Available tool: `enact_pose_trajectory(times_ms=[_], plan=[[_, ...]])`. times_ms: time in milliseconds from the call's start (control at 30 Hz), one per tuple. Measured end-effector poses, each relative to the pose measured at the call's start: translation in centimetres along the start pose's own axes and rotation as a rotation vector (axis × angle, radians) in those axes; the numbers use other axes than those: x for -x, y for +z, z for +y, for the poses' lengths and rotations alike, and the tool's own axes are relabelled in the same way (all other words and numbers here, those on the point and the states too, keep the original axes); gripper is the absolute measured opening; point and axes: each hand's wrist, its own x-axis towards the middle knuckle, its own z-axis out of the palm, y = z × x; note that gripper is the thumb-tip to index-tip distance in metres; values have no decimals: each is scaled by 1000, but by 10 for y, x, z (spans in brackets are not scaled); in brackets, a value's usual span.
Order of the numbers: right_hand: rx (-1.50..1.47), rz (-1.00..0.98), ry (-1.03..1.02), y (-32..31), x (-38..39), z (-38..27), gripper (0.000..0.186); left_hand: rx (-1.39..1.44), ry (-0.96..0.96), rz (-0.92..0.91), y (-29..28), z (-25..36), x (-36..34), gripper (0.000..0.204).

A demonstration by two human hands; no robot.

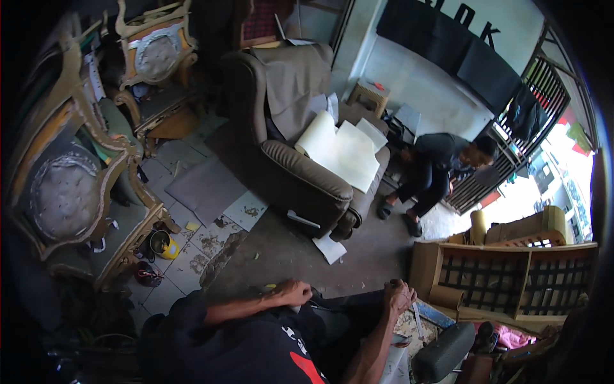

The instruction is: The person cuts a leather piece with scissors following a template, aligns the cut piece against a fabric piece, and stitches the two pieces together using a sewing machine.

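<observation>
Left hand (294,293): closed, fingers curled in over the dark-clothed lap; I cannot tell whether it grips anything, its palm side being hidden from me.

Right hand (400,296): likewise closed, knuckles up, apart from the left; its inner fingers are concealed, and any grip there is beyond what I can make out.

Pale strip (418,321): narrow, just beside the right hand, over a worn surface (432,334). Long axis runs nearly up and down my view, the lower end leaning slightly right. Its upper end meets the hand's outline; contact unclear to me. Kind uncertain.

Dark cylinder (444,352): near the strip, tilted, its right end higher.

Brown armchair (310,169): beyond the hands, pale sheets (352,153) covering much of its seat.

Seated person (441,150): bent forward, hands lost in shadow.

Carved chair (67,192): far left, edge swallowed by the dark rim.
</observation>
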Motion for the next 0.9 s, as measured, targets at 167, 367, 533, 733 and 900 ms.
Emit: enact_pose_trajectory(times_ms=[167, 367, 533, 733, 900], plan=[[4, 16, -4, 15, 0, 12, 19, -32, 77, -127, -7, 26, 42, 29], [112, 71, -36, 48, -7, 29, 29, -47, 83, -13, -10, -10, 72, 30], [120, 61, -65, 29, -7, 15, 24, -72, 4, -22, -28, -29, 99, 31], [85, -40, 70, -11, -1, -2, 21, -56, 49, -42, -34, -52, 89, 30], [-49, -76, 7, 0, -6, -1, 17, -27, 45, -86, -65, -36, 76, 28]])
